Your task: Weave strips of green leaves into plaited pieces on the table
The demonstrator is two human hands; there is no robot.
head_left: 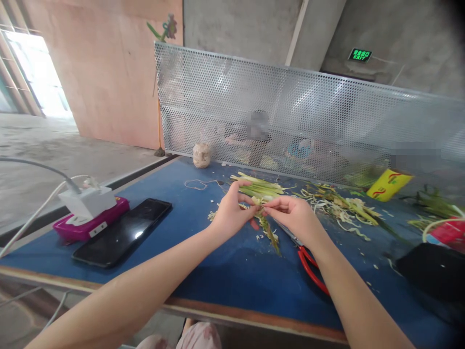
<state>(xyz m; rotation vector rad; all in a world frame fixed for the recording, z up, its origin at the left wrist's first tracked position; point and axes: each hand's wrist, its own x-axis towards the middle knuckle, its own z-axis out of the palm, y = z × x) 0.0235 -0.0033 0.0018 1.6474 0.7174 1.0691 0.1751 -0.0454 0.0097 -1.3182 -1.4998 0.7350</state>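
My left hand [231, 212] and my right hand [295, 215] meet over the blue table [232, 281], both pinching a small bundle of green leaf strips [264, 219] between fingertips. One strip hangs down toward the table from the pinch. Just behind my hands lies a pile of cut green strips [258, 187]. Red-handled scissors [311, 268] lie under my right wrist, partly hidden by the forearm.
A black phone [123, 232] lies at the left beside a pink box [85, 223] with a white charger [87, 201] on top. Leaf scraps [339, 206], a yellow packet [388, 184], a black object [430, 269] and a perforated metal screen [308, 121] are around.
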